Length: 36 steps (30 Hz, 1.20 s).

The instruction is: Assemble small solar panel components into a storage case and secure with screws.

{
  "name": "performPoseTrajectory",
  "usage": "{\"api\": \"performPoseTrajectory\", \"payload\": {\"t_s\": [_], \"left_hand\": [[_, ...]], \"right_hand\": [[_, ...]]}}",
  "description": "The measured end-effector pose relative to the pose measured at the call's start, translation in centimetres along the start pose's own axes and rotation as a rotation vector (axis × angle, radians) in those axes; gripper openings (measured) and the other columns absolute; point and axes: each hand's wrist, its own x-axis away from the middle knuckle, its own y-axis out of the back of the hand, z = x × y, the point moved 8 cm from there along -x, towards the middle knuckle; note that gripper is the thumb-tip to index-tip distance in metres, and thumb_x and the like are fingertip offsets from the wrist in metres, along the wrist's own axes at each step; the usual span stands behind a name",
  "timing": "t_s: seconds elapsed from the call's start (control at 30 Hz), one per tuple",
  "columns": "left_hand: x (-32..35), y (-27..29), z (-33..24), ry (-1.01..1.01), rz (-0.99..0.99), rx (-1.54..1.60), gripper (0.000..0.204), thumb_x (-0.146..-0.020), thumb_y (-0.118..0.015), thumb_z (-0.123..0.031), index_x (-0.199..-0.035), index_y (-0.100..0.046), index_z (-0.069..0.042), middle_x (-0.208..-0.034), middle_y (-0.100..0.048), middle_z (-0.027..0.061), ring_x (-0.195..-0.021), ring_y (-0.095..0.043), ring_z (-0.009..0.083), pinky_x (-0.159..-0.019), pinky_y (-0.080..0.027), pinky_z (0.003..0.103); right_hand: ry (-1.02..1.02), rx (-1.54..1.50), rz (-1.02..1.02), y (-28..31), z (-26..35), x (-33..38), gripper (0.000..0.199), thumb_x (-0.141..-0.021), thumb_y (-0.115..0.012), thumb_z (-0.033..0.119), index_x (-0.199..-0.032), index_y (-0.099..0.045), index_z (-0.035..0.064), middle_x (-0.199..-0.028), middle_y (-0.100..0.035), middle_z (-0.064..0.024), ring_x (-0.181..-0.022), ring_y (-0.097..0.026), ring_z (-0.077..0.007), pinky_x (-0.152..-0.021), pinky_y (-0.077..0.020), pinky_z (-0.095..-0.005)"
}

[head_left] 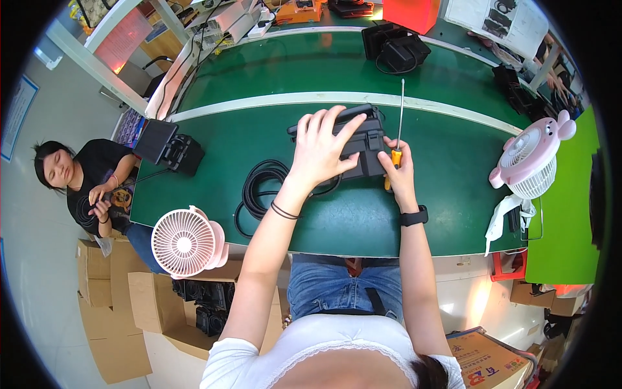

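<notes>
My left hand [319, 148] lies over a black boxy device [372, 141], fingers spread across its top and thumb along its near side, holding it above the green table [311, 233]. In my right hand [404, 176] is a screwdriver [396, 157] with a yellow-and-black handle, its metal shaft pointing away from me. The right fingers and thumb also reach the device's right side. A coil of black cable [248, 194] rests on the table to the left, partly behind my left forearm. Its far end near the device is partly hidden.
Pink fans stand at the left edge [184, 244] and far right [526, 159]. Another black device [186, 155] sits left, where a co-worker [91, 178] handles cable. A white ledge [285, 98] crosses the table; more black devices [396, 52] lie beyond. An open cardboard box [152, 301] stands below.
</notes>
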Motion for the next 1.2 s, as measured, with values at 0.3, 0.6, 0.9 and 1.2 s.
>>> {"api": "performPoseTrajectory", "payload": {"t_s": [0.3, 0.6, 0.9, 1.2], "left_hand": [[0.9, 0.3, 4.3, 0.217, -0.178, -0.053, 0.033, -0.098, -0.051, -0.025, -0.126, -0.063, -0.012, -0.131, -0.059, 0.0106, -0.115, -0.056, 0.0313, -0.103, -0.038, 0.044], [3.2, 2.1, 5.1, 0.347, -0.271, -0.027, 0.031, -0.101, -0.044, -0.018, -0.111, -0.072, -0.011, -0.134, -0.060, 0.0074, -0.114, -0.058, 0.0308, -0.103, -0.039, 0.043], [3.3, 1.6, 5.6, 0.371, -0.256, -0.050, 0.034, -0.101, -0.042, -0.016, -0.113, -0.074, -0.010, -0.135, -0.060, 0.0070, -0.115, -0.058, 0.0300, -0.103, -0.040, 0.042], [3.5, 1.8, 6.1, 0.395, -0.272, -0.059, 0.035, -0.100, -0.042, -0.015, -0.113, -0.074, -0.008, -0.134, -0.060, 0.0074, -0.116, -0.058, 0.0294, -0.103, -0.040, 0.042]], "right_hand": [[0.409, 0.566, -0.111, 0.7, 5.9, 5.3, 0.019, -0.096, -0.062, 0.008, -0.112, -0.053, 0.0036, -0.094, -0.071, -0.0106, -0.078, -0.068, -0.0210, -0.069, -0.0526, -0.0321], [0.262, 0.983, 0.182, -0.6, 5.2, 9.3, 0.026, -0.091, -0.069, 0.018, -0.114, -0.060, 0.0095, -0.083, -0.069, -0.0100, -0.072, -0.068, -0.0292, -0.063, -0.0532, -0.0369], [0.337, 0.999, 0.124, -2.5, 7.1, 10.1, 0.031, -0.086, -0.071, 0.013, -0.116, -0.064, 0.0124, -0.093, -0.070, -0.0088, -0.075, -0.067, -0.0253, -0.066, -0.0529, -0.0372], [0.489, 1.064, 0.095, -4.0, 8.6, 10.5, 0.030, -0.081, -0.075, 0.013, -0.110, -0.069, 0.0158, -0.092, -0.070, -0.0018, -0.077, -0.063, -0.0199, -0.067, -0.0499, -0.0330]]}}
